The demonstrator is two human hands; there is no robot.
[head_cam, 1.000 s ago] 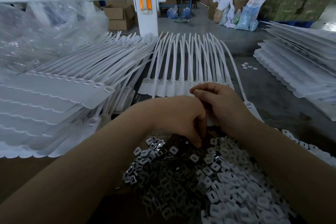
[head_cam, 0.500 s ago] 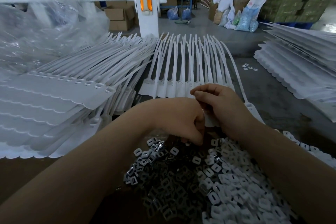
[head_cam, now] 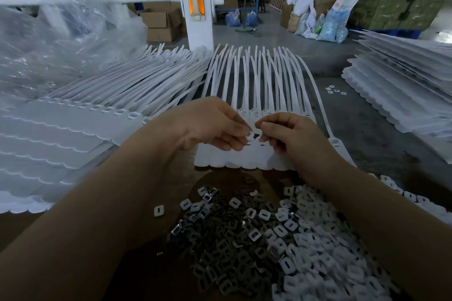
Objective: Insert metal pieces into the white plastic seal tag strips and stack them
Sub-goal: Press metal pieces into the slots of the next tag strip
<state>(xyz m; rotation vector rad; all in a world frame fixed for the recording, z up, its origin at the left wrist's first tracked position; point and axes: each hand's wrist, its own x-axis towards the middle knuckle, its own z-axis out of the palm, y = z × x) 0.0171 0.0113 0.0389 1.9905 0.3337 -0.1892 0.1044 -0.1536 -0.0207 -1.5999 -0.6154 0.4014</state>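
Both hands' (head_cam: 215,127) curled fingers largely hide a small white piece (head_cam: 250,137).

No text can be read; a print on the far sack (head_cam: 342,5) is perhaps lettering, too blurred.

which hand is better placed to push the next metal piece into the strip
Left, probably. The left hand already pinches a small piece over the strip heads; the right hand seems to steady them.
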